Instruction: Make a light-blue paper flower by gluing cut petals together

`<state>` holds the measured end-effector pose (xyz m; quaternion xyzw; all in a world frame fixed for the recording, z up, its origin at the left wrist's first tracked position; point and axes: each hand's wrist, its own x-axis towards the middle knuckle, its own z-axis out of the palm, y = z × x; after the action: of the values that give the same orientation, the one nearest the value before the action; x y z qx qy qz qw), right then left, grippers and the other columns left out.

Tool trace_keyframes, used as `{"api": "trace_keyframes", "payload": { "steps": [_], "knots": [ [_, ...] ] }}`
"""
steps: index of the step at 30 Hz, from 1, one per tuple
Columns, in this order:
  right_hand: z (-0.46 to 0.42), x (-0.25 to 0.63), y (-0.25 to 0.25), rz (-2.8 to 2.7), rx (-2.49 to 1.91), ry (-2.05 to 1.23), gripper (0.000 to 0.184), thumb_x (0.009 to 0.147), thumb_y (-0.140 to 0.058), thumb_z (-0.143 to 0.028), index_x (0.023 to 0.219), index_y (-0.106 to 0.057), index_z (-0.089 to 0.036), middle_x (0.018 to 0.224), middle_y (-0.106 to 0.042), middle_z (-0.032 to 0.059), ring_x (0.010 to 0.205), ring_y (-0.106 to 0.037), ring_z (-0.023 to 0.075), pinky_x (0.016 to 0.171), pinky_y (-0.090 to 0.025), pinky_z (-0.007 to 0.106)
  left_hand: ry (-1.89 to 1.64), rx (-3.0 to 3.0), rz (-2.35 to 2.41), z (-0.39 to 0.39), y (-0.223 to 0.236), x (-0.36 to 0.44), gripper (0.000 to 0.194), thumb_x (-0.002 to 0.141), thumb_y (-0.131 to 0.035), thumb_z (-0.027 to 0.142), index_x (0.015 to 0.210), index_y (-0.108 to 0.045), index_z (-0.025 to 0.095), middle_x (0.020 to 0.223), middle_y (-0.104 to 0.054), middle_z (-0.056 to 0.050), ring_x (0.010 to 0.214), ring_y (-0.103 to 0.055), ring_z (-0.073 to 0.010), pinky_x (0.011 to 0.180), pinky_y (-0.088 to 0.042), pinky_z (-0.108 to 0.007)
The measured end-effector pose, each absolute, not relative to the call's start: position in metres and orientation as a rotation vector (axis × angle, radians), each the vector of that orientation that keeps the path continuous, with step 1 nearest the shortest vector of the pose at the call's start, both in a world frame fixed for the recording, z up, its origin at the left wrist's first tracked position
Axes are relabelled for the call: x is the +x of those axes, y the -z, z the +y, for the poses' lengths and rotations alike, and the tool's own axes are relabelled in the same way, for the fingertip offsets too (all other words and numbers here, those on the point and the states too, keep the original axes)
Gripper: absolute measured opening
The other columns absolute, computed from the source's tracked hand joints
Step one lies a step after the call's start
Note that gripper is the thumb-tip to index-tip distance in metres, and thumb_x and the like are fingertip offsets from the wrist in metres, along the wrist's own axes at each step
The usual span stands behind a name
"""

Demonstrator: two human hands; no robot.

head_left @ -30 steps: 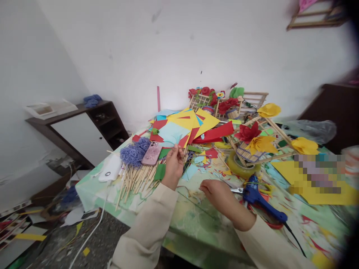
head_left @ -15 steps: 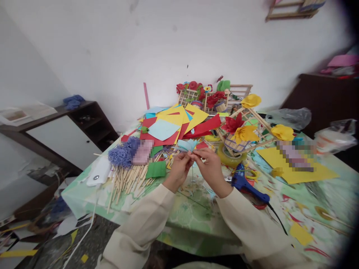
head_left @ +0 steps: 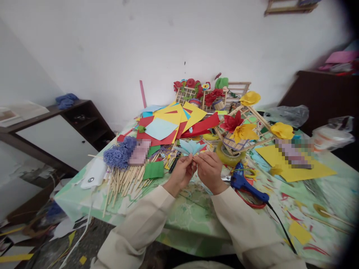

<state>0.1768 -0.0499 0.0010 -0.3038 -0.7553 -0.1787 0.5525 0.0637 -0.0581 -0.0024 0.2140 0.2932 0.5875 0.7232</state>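
Both of my hands meet above the table's front middle. My left hand (head_left: 181, 174) and my right hand (head_left: 209, 170) each pinch the base of a light blue paper flower (head_left: 190, 147), whose petals fan out above my fingertips. A thin stem seems to hang below it, hard to make out. A blue glue gun (head_left: 246, 183) lies just right of my right hand, beside a roll of tape (head_left: 228, 156). Left of my left hand lie a green paper piece (head_left: 153, 170) and a pile of wooden sticks (head_left: 126, 180).
The green patterned table (head_left: 193, 213) is crowded: coloured paper sheets (head_left: 174, 123), stick frames with red and yellow paper flowers (head_left: 241, 129), purple yarn (head_left: 119, 153), a white device (head_left: 94, 178) at the left edge. A dark shelf (head_left: 70, 123) stands left; a dark cabinet (head_left: 319, 97) right.
My right hand rose from the table to meet my left hand. Both now hold the light blue paper flower, lifted slightly higher than half a second ago. The view has shifted right.
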Motion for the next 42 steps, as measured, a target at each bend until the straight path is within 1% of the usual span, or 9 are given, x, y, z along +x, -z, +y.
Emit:
{"api": "trace_keyframes", "payload": {
  "steps": [8, 15, 22, 25, 27, 29, 33, 37, 42],
  "knots": [
    [-0.07, 0.165, -0.013, -1.465, -0.896, -0.202, 0.016, 0.083, -0.055, -0.021, 0.069, -0.061, -0.02, 0.07, -0.061, 0.0019, 0.073, -0.056, 0.016, 0.071, -0.046, 0.032, -1.341, 0.562, 0.551, -0.066, 0.0, 0.072, 0.032, 0.06, -0.08, 0.032, 0.051, -0.057, 0.012, 0.048, -0.057, 0.002, 0.044, -0.05, -0.003, 0.046, -0.04, -0.013],
    [-0.067, 0.186, -0.023, -1.253, -0.935, -0.141, 0.019, 0.086, -0.051, -0.028, 0.07, -0.053, -0.019, 0.071, -0.053, -0.0002, 0.072, -0.051, 0.014, 0.07, -0.041, 0.03, -1.495, 0.391, 0.518, -0.052, 0.002, 0.056, 0.02, 0.067, -0.076, 0.027, 0.068, -0.063, 0.012, 0.053, -0.053, 0.005, 0.045, -0.044, -0.0007, 0.045, -0.036, -0.012],
    [-0.052, 0.222, -0.025, -1.386, -1.19, -0.131, 0.043, 0.09, -0.041, -0.039, 0.052, -0.032, -0.02, 0.053, -0.03, -0.0047, 0.052, -0.034, 0.0108, 0.054, -0.027, 0.027, -1.532, 0.428, 0.424, -0.041, -0.003, 0.039, 0.018, 0.073, -0.071, 0.028, 0.071, -0.061, 0.013, 0.057, -0.053, 0.004, 0.05, -0.046, -0.0024, 0.049, -0.039, -0.014],
    [-0.044, 0.23, -0.022, -1.541, -1.325, -0.022, 0.035, 0.084, -0.052, -0.039, 0.056, -0.047, -0.019, 0.057, -0.044, -0.0013, 0.059, -0.044, 0.0143, 0.059, -0.034, 0.029, -1.559, 0.444, 0.443, -0.042, -0.003, 0.042, 0.018, 0.071, -0.073, 0.028, 0.072, -0.062, 0.014, 0.059, -0.054, 0.004, 0.054, -0.048, -0.0032, 0.051, -0.04, -0.015],
    [-0.04, 0.23, -0.018, -1.697, -1.353, 0.022, 0.021, 0.078, -0.061, -0.037, 0.079, -0.062, -0.016, 0.077, -0.059, 0.0064, 0.076, -0.053, 0.0212, 0.07, -0.04, 0.034, -1.543, 0.458, 0.454, -0.043, -0.002, 0.045, 0.018, 0.069, -0.074, 0.028, 0.071, -0.063, 0.014, 0.059, -0.055, 0.004, 0.055, -0.049, -0.0033, 0.053, -0.04, -0.015],
    [-0.038, 0.223, -0.014, -1.814, -1.313, -0.037, 0.031, 0.075, -0.063, -0.037, 0.097, -0.065, -0.015, 0.095, -0.062, 0.0118, 0.091, -0.055, 0.0257, 0.079, -0.042, 0.039, -1.52, 0.498, 0.476, -0.045, -0.001, 0.048, 0.019, 0.068, -0.075, 0.029, 0.07, -0.064, 0.014, 0.06, -0.057, 0.003, 0.056, -0.05, -0.0036, 0.054, -0.041, -0.016],
    [-0.038, 0.204, -0.018, -1.869, -1.186, -0.34, 0.026, 0.081, -0.057, -0.04, 0.078, -0.068, -0.018, 0.08, -0.066, 0.0066, 0.08, -0.059, 0.0199, 0.074, -0.044, 0.033, -1.533, 0.581, 0.559, -0.046, -0.003, 0.049, 0.018, 0.065, -0.077, 0.027, 0.063, -0.064, 0.015, 0.066, -0.063, 0.002, 0.058, -0.054, -0.0046, 0.058, -0.044, -0.018],
    [-0.018, 0.198, -0.031, -2.014, -1.382, -0.279, 0.044, 0.083, -0.051, -0.048, 0.055, -0.062, -0.016, 0.054, -0.058, 0.003, 0.054, -0.05, 0.0139, 0.054, -0.033, 0.026, -1.702, 0.652, 0.569, -0.039, -0.011, 0.032, 0.018, 0.064, -0.078, 0.028, 0.06, -0.064, 0.016, 0.065, -0.063, 0.002, 0.06, -0.054, -0.0048, 0.062, -0.046, -0.018],
    [0.028, 0.191, -0.02, -2.419, -1.403, -0.167, 0.019, 0.081, -0.054, -0.026, 0.079, -0.07, -0.015, 0.074, -0.068, 0.0066, 0.067, -0.057, 0.0163, 0.057, -0.033, 0.026, -1.862, 0.634, 0.487, -0.032, -0.021, 0.011, 0.021, 0.061, -0.08, 0.03, 0.058, -0.062, 0.018, 0.066, -0.061, 0.004, 0.06, -0.053, -0.0039, 0.062, -0.045, -0.017]
  ]
}}
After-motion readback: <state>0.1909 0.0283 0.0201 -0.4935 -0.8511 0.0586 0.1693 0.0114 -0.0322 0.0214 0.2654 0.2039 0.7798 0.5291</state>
